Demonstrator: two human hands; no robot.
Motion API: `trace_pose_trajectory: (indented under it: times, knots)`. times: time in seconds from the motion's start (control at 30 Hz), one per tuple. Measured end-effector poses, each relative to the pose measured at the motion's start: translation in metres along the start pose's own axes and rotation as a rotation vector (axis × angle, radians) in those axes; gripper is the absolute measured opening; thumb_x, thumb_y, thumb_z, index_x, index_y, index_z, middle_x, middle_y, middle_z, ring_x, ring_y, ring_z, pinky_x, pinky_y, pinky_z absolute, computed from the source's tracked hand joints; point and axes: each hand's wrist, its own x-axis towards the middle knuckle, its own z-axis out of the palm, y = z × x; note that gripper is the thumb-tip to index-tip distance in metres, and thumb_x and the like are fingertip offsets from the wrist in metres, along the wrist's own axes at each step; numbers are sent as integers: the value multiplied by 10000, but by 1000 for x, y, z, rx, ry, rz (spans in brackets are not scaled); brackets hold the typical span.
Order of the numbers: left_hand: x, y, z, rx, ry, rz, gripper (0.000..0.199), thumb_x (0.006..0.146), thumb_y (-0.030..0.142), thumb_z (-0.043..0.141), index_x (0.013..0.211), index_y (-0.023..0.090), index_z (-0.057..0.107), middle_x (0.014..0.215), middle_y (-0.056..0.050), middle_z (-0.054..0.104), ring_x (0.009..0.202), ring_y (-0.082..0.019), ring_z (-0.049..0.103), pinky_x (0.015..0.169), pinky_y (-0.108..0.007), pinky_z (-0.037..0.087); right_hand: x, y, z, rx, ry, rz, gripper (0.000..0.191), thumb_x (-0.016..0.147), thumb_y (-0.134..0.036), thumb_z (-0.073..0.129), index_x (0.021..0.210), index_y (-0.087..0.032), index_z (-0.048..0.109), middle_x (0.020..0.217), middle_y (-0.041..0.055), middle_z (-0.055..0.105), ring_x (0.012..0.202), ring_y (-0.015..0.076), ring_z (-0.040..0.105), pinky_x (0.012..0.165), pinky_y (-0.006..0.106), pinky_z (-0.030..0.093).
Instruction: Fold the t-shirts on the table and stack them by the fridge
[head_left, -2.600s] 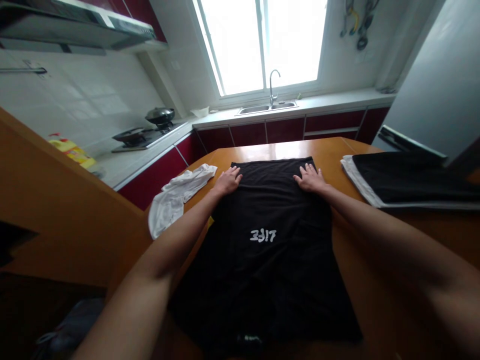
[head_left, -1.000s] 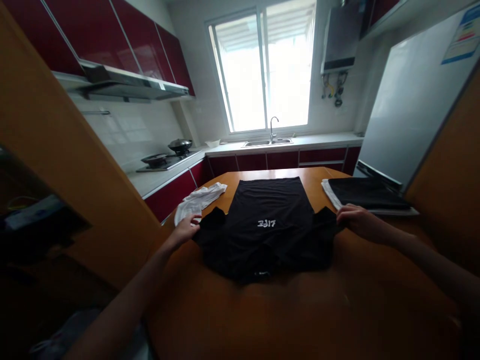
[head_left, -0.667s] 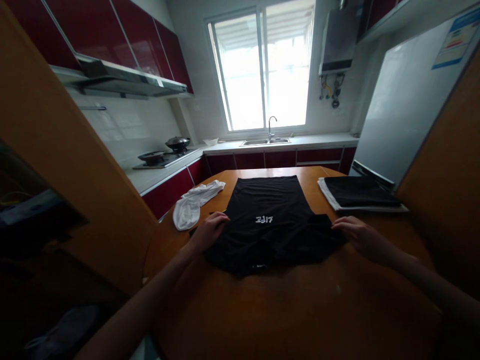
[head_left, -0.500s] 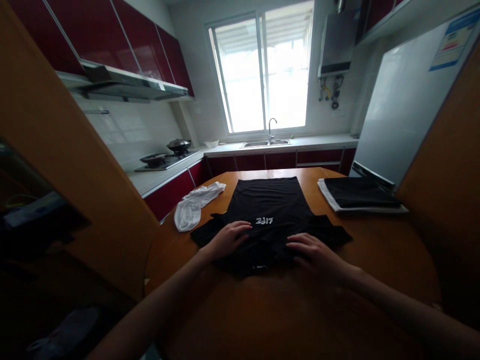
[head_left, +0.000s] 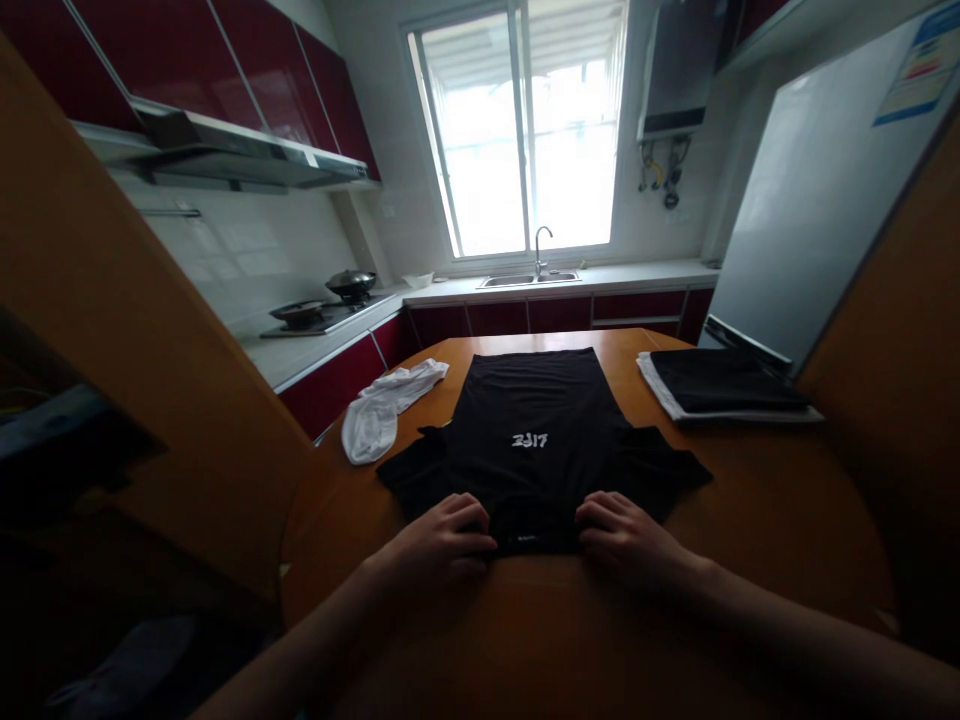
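Now handling is being shifted from the sleeves (head_left: 667,465) to the collar end (head_left: 534,530) of the black shirt (head_left: 536,395), mid-frame; it is being touched by a curled left hand (head_left: 442,535) and curled right hand (head_left: 630,538), any grip being impossible to tell.

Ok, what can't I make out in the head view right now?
Head view:
Black shirt: the curled left hand and right hand cover parts of its near edge, so pinching can't be confirmed.
Small print there: too small to read.
White cloth at right: mostly hidden by the black cloth on top.
Sticker, upper right: cut off by the right edge.
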Motion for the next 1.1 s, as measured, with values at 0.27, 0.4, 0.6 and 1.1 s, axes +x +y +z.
trace_pose_trajectory:
  times: [0.27, 0.4, 0.6, 1.1]
  knots:
    - [7, 7, -14, 98, 13, -94, 215, 1033, 197, 444, 941, 189, 638, 938, -57, 629, 844, -173, 555, 838, -331, 424, 13, -4, -33, 160, 126, 67, 199, 1012, -149, 445, 965, -188, 634, 1035, 96, 641, 902, 171, 587, 774, 303, 507]
    - [6, 17, -29, -178, -118, -120, 215, 1020, 325, 512, 920, 232, 677, 927, -40, 654, 891, -179, 597, 871, -318, 436, 5, -9, -37, 230, -109, 28, 206, 1005, -192, 468, 946, -216, 663, 1009, 73, 657, 885, 172, 603, 786, 303, 509]
    - [19, -10, -30, -397, 24, -307, 322, 1029, 404, 472, 1056, 209, 727, 1037, -70, 676, 915, -177, 655, 843, -284, 521, 4, 10, -39, 264, -1, 196, 235, 1000, -259, 475, 1090, -223, 689, 1082, 85, 683, 978, 196, 644, 878, 322, 525]
    - [10, -79, 30, 98, -60, -771, 634, 987, 548, 441, 1504, 182, 450, 1598, -188, 340, 1506, -382, 225, 1172, -622, 233, -43, 122, -27, -317, -202, 1020, 650, 986, -411, 313, 1513, -40, 400, 1600, 220, 321, 1514, 345, 216, 1198, 594, 177]
